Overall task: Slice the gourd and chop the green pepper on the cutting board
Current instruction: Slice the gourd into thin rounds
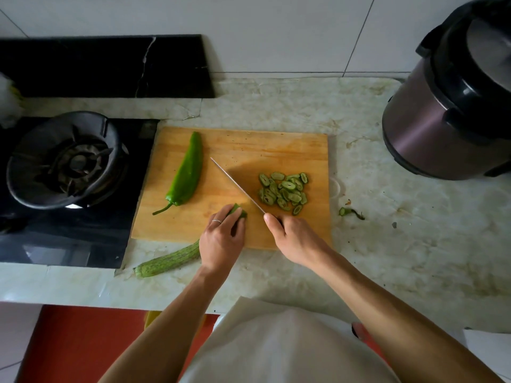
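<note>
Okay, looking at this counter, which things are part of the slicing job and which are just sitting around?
In use: long ridged green gourd under the left hand; steel knife in the right hand; pile of green gourd slices; whole green pepper; wooden cutting board.

Lying about: purple pressure cooker; black gas burner; trimmed gourd end on the counter.

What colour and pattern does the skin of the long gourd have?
Pale green with darker green lengthwise stripes and speckles on the gourd, seen best in the head view.
</note>
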